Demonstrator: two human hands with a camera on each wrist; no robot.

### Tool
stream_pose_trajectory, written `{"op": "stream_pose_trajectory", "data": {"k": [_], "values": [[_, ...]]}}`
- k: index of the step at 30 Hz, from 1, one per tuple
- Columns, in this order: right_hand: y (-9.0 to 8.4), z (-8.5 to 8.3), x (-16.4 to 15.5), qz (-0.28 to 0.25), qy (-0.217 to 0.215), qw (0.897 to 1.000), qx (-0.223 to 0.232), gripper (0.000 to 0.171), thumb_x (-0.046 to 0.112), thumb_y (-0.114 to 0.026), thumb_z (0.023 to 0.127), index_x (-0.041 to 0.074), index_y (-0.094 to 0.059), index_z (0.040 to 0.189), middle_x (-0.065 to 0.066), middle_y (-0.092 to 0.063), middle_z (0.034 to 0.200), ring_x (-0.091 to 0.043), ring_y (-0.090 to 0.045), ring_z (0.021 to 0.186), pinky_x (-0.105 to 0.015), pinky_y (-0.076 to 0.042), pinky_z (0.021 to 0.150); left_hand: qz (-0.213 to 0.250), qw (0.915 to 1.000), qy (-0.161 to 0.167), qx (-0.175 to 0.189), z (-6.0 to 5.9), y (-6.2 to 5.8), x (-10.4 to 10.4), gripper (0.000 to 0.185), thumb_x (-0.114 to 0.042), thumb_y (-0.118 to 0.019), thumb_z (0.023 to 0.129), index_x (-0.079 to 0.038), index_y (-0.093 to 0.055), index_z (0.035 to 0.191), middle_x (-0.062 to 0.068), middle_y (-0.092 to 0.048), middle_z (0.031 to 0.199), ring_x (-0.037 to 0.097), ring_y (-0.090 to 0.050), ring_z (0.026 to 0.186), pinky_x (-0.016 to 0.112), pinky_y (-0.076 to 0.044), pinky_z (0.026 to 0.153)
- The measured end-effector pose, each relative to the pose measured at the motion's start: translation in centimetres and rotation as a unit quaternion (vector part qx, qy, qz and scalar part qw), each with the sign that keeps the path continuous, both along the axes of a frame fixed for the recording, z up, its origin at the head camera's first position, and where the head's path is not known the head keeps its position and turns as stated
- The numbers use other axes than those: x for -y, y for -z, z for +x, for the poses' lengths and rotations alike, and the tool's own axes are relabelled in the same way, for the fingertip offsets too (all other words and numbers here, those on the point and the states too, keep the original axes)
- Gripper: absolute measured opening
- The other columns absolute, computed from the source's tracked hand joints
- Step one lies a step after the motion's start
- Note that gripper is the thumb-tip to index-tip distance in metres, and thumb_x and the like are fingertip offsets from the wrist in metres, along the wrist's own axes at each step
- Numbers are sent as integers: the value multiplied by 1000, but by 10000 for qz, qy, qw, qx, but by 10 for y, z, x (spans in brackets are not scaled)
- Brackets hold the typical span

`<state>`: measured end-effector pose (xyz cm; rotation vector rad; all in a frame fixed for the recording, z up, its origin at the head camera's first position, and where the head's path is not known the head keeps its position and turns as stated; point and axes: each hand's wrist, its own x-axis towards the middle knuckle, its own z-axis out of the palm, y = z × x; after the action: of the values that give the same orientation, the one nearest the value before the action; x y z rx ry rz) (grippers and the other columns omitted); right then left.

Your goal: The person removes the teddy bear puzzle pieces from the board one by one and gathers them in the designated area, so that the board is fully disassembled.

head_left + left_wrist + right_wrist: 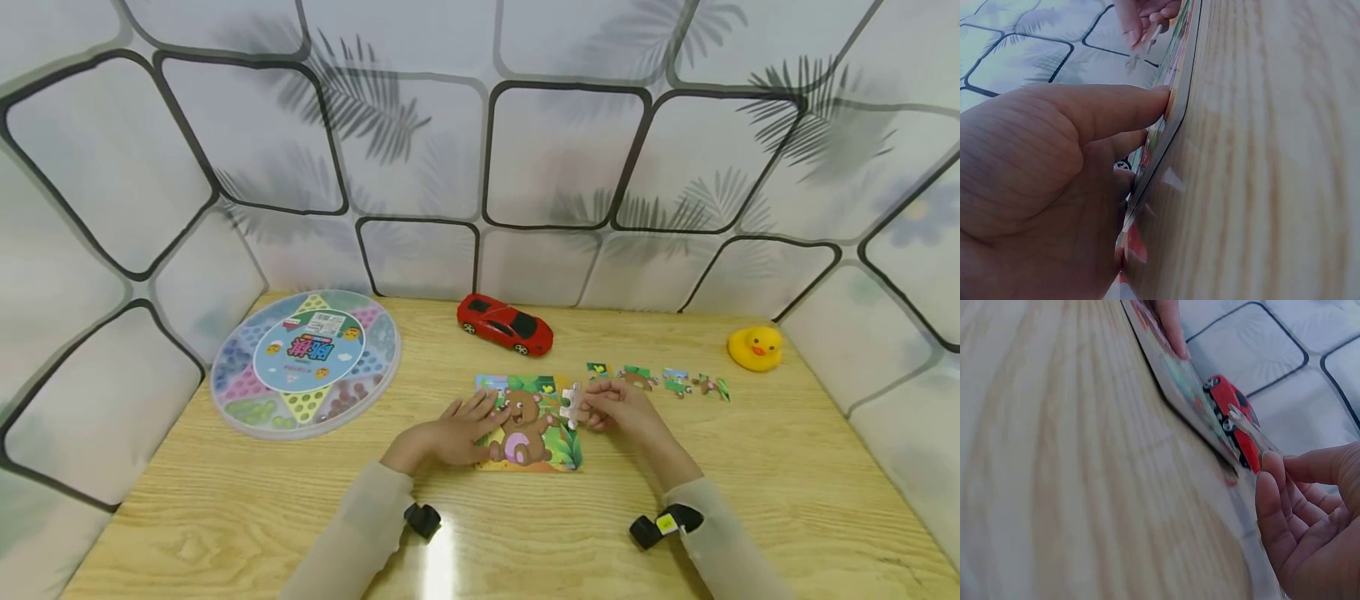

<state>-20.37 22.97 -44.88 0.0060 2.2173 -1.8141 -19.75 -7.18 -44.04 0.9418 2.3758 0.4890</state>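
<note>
Her right hand (pixel 618 410) pinches a puzzle piece (pixel 572 406) just right of the puzzle board (pixel 534 423), which her flat left hand (pixel 459 431) steadies.

Wooden table (pixel 787 467) with puzzle board (pixel 558 454), toys

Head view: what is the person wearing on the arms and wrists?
Both arms wear pale beige long sleeves, left sleeve and right sleeve. Each wrist carries a small black strapped device: the left device is plain black, the right device shows a yellowish label. Both hands are bare.
</note>
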Motion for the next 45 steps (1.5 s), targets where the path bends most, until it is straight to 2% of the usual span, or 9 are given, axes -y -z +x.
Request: {"op": "stream_pose_trajectory", "data": {"k": [7,12,20,27,32,38,45], "values": [[3,3,-26,387,182,9990,139,30,11,-56,95,-12,-50,114,1,-69,83,-8,-61,63,-23,-54,60,9,10000,12,-10,0,-2,0,65,-41,-41,99,-16,-15,153,12,5,158,28,11,144,53,2,113],[4,5,-38,531,137,9984,100,31,14,-59,94,-10,-53,112,1,-68,82,-9,-61,63,-23,-53,59,20,10000,11,-14,0,-1,0,65,-41,-41,99,-16,-15,153,12,5,158,27,12,144,52,2,113],[4,4,-42,684,-21,9976,43,28,11,-60,93,-11,-55,108,0,-67,79,-8,-59,60,-23,-52,55,54,10000,32,26,-1,0,1,65,-42,-40,99,-17,-14,153,12,6,158,27,13,144,53,2,113],[3,4,-43,1048,220,9942,79,28,13,-62,92,-9,-58,108,1,-62,75,-8,-54,58,-22,-49,53,36,10000,42,38,0,-2,1,65,-42,-39,100,-16,-12,153,12,7,158,26,13,144,53,3,113],[2,5,-45,1215,207,9924,-14,33,17,-64,92,-10,-58,110,1,-59,73,-8,-53,58,-22,-49,53,24,10000,82,-28,0,-2,1,65,-43,-39,100,-17,-13,153,12,7,158,27,14,143,53,2,113],[1,7,-46,968,100,9952,-83,35,15,-63,92,-12,-55,113,-1,-61,79,-9,-54,62,-22,-50,56,61,9999,89,-19,0,-2,1,65,-43,-39,99,-17,-14,153,12,6,158,28,13,143,54,1,113],[4,10,-49,372,-124,9988,-296,40,12,-62,92,-17,-51,117,-1,-62,86,-8,-55,66,-22,-51,60,88,9999,77,6,1,-2,2,65,-43,-39,99,-17,-14,153,12,7,158,28,13,143,54,2,113]]}}
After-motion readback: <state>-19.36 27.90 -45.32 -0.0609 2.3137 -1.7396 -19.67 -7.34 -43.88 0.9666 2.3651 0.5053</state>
